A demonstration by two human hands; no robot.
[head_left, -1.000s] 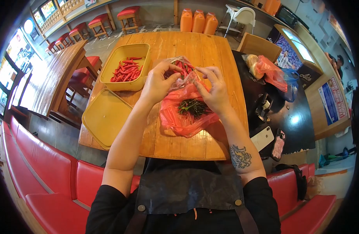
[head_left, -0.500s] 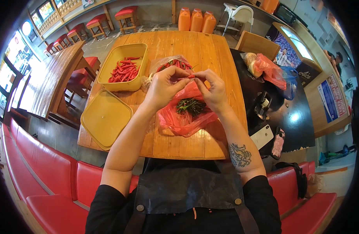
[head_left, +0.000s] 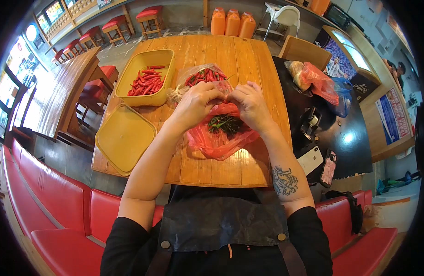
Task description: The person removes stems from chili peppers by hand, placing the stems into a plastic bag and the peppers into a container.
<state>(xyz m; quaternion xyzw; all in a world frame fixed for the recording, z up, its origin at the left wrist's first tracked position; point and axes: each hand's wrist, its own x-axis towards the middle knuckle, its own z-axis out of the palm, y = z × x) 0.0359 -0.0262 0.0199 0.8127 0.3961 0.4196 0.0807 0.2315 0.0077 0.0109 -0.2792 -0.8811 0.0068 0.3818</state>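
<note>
My left hand (head_left: pixel 196 105) and my right hand (head_left: pixel 251 106) meet above the table, fingers pinched together on a small red chili pepper (head_left: pixel 227 97), mostly hidden by the fingertips. Just beyond them lies a clear plastic bag of red chilies with green stems (head_left: pixel 207 75). Under my hands a red plastic bag (head_left: pixel 211 149) is spread open, with a heap of green chili stems (head_left: pixel 224 124) on it. Off to the left, a yellow tub (head_left: pixel 124 78) holds loose red chilies (head_left: pixel 149 83) without visible stems.
The tub's yellow lid (head_left: pixel 125 138) lies on the wooden table (head_left: pixel 193 175) near its left edge. On the black table (head_left: pixel 345 156) to the right are a white phone (head_left: pixel 310 160), a pink-cased phone (head_left: pixel 329 168) and filled plastic bags (head_left: pixel 320 83). Orange jugs (head_left: pixel 232 23) stand behind.
Both hands have moved slightly down and turned, with their fingers curled in more. The red chili, plainly visible before between the fingertips, is now mostly covered.
</note>
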